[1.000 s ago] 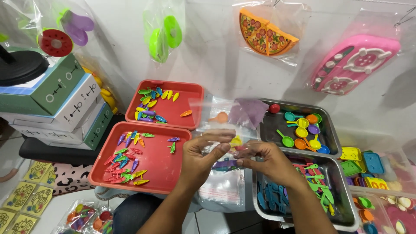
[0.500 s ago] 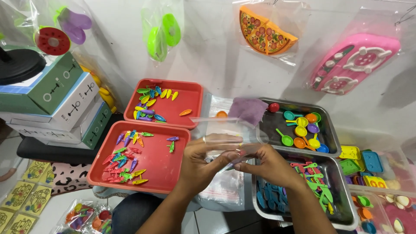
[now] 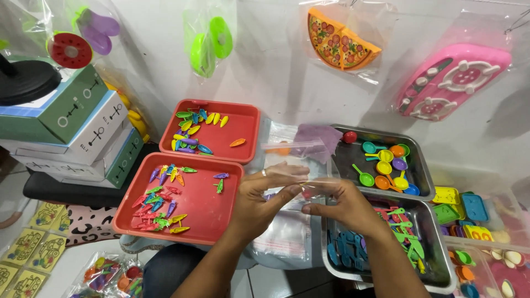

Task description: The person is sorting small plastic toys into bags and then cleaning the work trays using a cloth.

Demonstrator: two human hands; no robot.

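Both forearms are reaching up from the bottom of the frame, meeting at centre. The left hand and right hand are each pinching the clear plastic bag, fingers curled, between the red tray and metal tray.

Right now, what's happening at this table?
A person holds a small clear plastic bag up with both hands: the left hand and right hand pinch its lower edge between fingertips. Below lie two red trays of small colourful toy pieces and metal trays with toy spoons and pans. More bagged toys hang on the wall.
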